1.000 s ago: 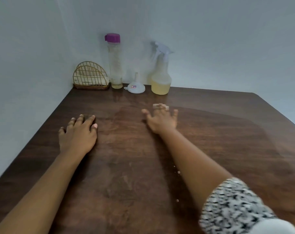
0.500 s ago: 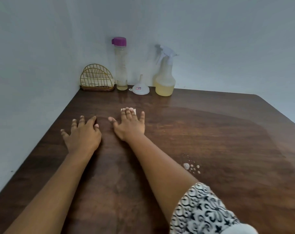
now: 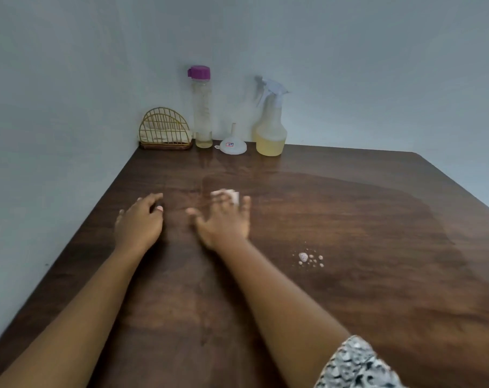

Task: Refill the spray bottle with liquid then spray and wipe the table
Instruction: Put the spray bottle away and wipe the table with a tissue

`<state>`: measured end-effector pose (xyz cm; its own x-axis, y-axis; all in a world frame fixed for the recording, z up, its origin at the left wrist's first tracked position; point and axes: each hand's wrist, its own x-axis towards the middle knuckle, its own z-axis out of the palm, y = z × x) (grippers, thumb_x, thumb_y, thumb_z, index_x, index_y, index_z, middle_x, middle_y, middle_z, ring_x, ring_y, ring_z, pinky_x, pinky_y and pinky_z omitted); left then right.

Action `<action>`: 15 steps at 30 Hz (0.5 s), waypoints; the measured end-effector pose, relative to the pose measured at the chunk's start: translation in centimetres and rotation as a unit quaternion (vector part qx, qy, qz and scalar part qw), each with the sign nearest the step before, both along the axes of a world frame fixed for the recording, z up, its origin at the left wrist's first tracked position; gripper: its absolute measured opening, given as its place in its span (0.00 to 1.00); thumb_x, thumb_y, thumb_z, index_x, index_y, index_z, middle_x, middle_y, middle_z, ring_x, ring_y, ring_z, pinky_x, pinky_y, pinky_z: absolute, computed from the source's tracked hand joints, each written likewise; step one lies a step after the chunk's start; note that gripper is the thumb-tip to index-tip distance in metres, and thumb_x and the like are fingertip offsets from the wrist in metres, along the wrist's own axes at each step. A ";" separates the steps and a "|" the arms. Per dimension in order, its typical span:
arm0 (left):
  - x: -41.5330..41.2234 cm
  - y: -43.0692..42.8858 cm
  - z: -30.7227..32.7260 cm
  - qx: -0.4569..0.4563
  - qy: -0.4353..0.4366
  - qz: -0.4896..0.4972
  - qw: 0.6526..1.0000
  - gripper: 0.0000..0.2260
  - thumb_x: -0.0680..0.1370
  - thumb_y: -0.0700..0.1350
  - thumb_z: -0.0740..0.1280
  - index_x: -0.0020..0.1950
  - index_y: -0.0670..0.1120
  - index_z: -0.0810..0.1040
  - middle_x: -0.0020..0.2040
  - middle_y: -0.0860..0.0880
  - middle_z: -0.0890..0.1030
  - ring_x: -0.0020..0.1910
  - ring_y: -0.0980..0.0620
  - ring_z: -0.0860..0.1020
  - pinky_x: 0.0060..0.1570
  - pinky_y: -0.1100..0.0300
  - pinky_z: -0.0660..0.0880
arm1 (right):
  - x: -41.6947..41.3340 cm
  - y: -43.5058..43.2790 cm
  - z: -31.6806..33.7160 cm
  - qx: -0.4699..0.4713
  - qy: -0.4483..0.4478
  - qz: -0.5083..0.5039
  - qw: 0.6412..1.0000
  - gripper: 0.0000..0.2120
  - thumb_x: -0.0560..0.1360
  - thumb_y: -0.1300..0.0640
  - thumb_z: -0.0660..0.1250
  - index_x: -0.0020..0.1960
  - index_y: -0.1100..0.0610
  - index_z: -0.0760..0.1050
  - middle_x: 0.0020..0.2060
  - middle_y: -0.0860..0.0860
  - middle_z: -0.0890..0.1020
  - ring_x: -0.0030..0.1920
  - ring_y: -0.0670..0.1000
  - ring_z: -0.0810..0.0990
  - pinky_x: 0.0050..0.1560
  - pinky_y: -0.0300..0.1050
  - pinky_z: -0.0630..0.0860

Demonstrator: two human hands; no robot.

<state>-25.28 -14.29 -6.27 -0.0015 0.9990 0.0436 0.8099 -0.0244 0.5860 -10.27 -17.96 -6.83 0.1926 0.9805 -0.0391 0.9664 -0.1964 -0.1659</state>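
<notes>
Right hand (image 3: pixel 223 222), fingers flat, pressed small white wipe (image 3: pixel 233 196) onto dark wooden table (image 3: pixel 349 275). Left hand (image 3: pixel 140 222), nine o'clock, rested empty, likely bracing.

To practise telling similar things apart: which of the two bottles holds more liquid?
The spray bottle, right of the funnel: yellowish liquid fills its wide base, while the tall purple-capped bottle has only a little.

At the table's (image 3: pixel 349 219) back edge, left to right: rack (image 3: pixel 165 130), bottle (image 3: pixel 202 107), funnel (image 3: pixel 233 145), spray bottle (image 3: pixel 270 121).
</notes>
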 end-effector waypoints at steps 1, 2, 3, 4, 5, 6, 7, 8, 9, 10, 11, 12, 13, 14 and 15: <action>-0.6 -0.2 -0.1 0.004 0.006 -0.005 1.000 0.19 0.82 0.45 0.56 0.73 0.53 0.68 0.76 0.49 0.64 0.77 0.50 0.57 0.74 0.49 0.47 | -2.2 -0.3 0.0 -0.001 0.011 0.033 0.999 0.39 0.76 0.33 0.39 0.77 0.59 0.45 0.78 0.52 0.48 0.77 0.50 0.41 0.70 0.56 0.28; -0.9 -0.4 -0.2 0.006 0.012 -0.009 1.000 0.19 0.82 0.44 0.56 0.73 0.52 0.67 0.76 0.50 0.64 0.77 0.51 0.56 0.74 0.50 0.47 | -3.3 -0.8 0.0 -0.004 0.020 0.050 0.999 0.39 0.76 0.33 0.39 0.77 0.58 0.44 0.78 0.52 0.48 0.77 0.50 0.40 0.70 0.55 0.27; -1.1 -0.7 -0.3 0.007 0.016 -0.011 1.000 0.19 0.82 0.44 0.56 0.73 0.52 0.67 0.76 0.50 0.63 0.77 0.51 0.56 0.74 0.49 0.47 | -3.3 -1.4 0.0 -0.004 0.024 0.057 0.998 0.39 0.76 0.33 0.39 0.77 0.57 0.43 0.78 0.51 0.47 0.77 0.49 0.40 0.69 0.55 0.26; -1.1 -1.0 -0.4 0.009 0.026 -0.014 1.000 0.19 0.82 0.45 0.56 0.73 0.52 0.67 0.76 0.50 0.63 0.77 0.51 0.56 0.74 0.49 0.47 | -2.4 -2.0 0.0 0.002 0.024 0.055 0.998 0.38 0.76 0.33 0.39 0.78 0.56 0.44 0.78 0.51 0.48 0.77 0.49 0.40 0.69 0.55 0.26; -1.0 -1.2 -0.5 0.012 0.046 -0.018 0.999 0.19 0.82 0.47 0.56 0.74 0.52 0.66 0.77 0.50 0.62 0.77 0.51 0.56 0.74 0.48 0.47 | -0.9 -2.7 0.0 0.011 0.019 0.044 0.999 0.38 0.76 0.32 0.39 0.78 0.55 0.45 0.78 0.50 0.48 0.77 0.49 0.41 0.69 0.55 0.27; -0.9 -1.4 -0.5 0.012 0.074 -0.026 0.997 0.20 0.82 0.48 0.56 0.74 0.52 0.65 0.77 0.50 0.61 0.77 0.50 0.55 0.74 0.47 0.48 | 1.2 -3.4 -0.1 0.016 0.010 0.025 0.999 0.38 0.76 0.32 0.39 0.78 0.54 0.45 0.78 0.50 0.48 0.77 0.49 0.41 0.69 0.55 0.27; -0.7 -1.5 -0.6 0.012 0.103 -0.035 0.994 0.20 0.82 0.50 0.55 0.75 0.52 0.64 0.77 0.49 0.60 0.77 0.49 0.55 0.74 0.45 0.48 | 3.6 -4.2 -0.1 0.018 0.000 -0.002 1.000 0.37 0.76 0.32 0.39 0.78 0.53 0.46 0.78 0.49 0.49 0.77 0.49 0.42 0.70 0.56 0.28; -0.6 -1.7 -0.7 0.013 0.128 -0.043 0.991 0.21 0.82 0.52 0.55 0.75 0.53 0.63 0.78 0.49 0.59 0.77 0.48 0.54 0.73 0.44 0.48 | 6.4 -5.1 0.0 0.013 -0.007 -0.037 0.999 0.37 0.76 0.32 0.39 0.78 0.53 0.46 0.78 0.49 0.49 0.77 0.49 0.42 0.70 0.56 0.29; -0.5 -1.8 -0.8 0.013 0.148 -0.049 0.988 0.21 0.82 0.53 0.54 0.76 0.53 0.62 0.78 0.49 0.58 0.77 0.47 0.54 0.73 0.43 0.49 | 9.2 -6.0 0.2 0.005 -0.012 -0.075 0.997 0.37 0.76 0.32 0.39 0.78 0.52 0.47 0.78 0.49 0.49 0.77 0.49 0.43 0.71 0.58 0.31; -0.4 -1.9 -0.8 0.013 0.160 -0.052 0.986 0.22 0.82 0.54 0.53 0.76 0.53 0.61 0.78 0.48 0.57 0.77 0.47 0.53 0.73 0.42 0.49 | 11.7 -6.9 0.5 -0.008 -0.016 -0.112 0.994 0.37 0.76 0.32 0.38 0.78 0.53 0.46 0.78 0.49 0.49 0.77 0.49 0.43 0.71 0.59 0.32; -0.3 -1.9 -0.9 0.014 0.165 -0.052 0.985 0.22 0.82 0.54 0.52 0.76 0.52 0.60 0.78 0.48 0.56 0.78 0.46 0.53 0.73 0.42 0.49 | 13.5 -7.7 0.8 -0.026 -0.018 -0.142 0.989 0.37 0.76 0.32 0.37 0.78 0.53 0.45 0.78 0.50 0.47 0.77 0.49 0.42 0.72 0.60 0.32; -0.3 -2.0 -0.9 0.012 0.167 -0.051 0.984 0.22 0.82 0.54 0.52 0.76 0.52 0.59 0.79 0.48 0.56 0.78 0.46 0.53 0.73 0.42 0.48 | 14.6 -8.2 0.9 -0.042 -0.018 -0.164 0.985 0.38 0.75 0.32 0.36 0.78 0.54 0.43 0.78 0.51 0.45 0.77 0.50 0.41 0.72 0.60 0.32; -0.2 -2.1 -0.9 0.010 0.168 -0.051 0.984 0.22 0.82 0.54 0.51 0.77 0.52 0.59 0.79 0.48 0.56 0.78 0.46 0.52 0.73 0.42 0.48 | 14.7 -8.3 1.0 -0.054 -0.022 -0.177 0.983 0.39 0.75 0.32 0.35 0.77 0.55 0.41 0.77 0.52 0.44 0.77 0.50 0.40 0.72 0.60 0.32; -0.1 -2.3 -0.9 0.007 0.170 -0.051 0.984 0.22 0.82 0.53 0.51 0.77 0.52 0.59 0.79 0.48 0.55 0.78 0.46 0.52 0.73 0.42 0.48 | 14.0 -8.3 1.0 -0.058 -0.025 -0.181 0.981 0.40 0.75 0.32 0.34 0.77 0.56 0.41 0.77 0.53 0.44 0.77 0.51 0.39 0.72 0.60 0.32; 0.0 -2.5 -0.9 0.008 0.171 -0.050 0.984 0.22 0.82 0.53 0.51 0.77 0.52 0.58 0.79 0.48 0.55 0.78 0.46 0.52 0.73 0.42 0.48 | 12.4 -8.1 0.9 -0.054 -0.026 -0.175 0.983 0.40 0.75 0.32 0.35 0.77 0.57 0.41 0.77 0.54 0.44 0.77 0.52 0.39 0.72 0.59 0.32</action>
